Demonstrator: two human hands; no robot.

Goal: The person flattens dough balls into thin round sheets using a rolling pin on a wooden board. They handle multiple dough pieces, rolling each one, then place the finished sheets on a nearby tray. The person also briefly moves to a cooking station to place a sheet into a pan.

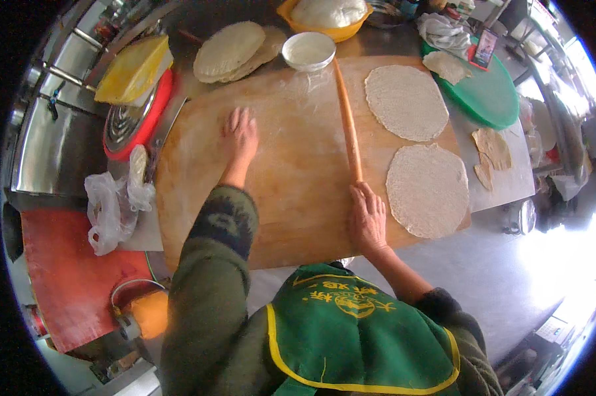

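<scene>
Over the left part of the floury wooden board (288, 198) is my left hand (242, 131), empty, with its fingers a little apart. My right hand (369, 218) closes over the near end of a long wooden rolling pin (348, 123), hiding that end. The pin lies lengthwise on the board, its far end beside a white bowl of flour (308, 52). To the right of the pin are two thin rolled-out dough rounds, the farther round (407, 102) and the nearer round (427, 190), lying apart.
Flat rounds (231, 52) and a yellow basin of dough (327, 17) stand behind the board. At left are a red-rimmed lid (134, 121), a yellow container (134, 69) and a plastic bag (110, 213). A green lid (486, 94), phone (484, 48) and flatbread pieces (493, 148) lie right.
</scene>
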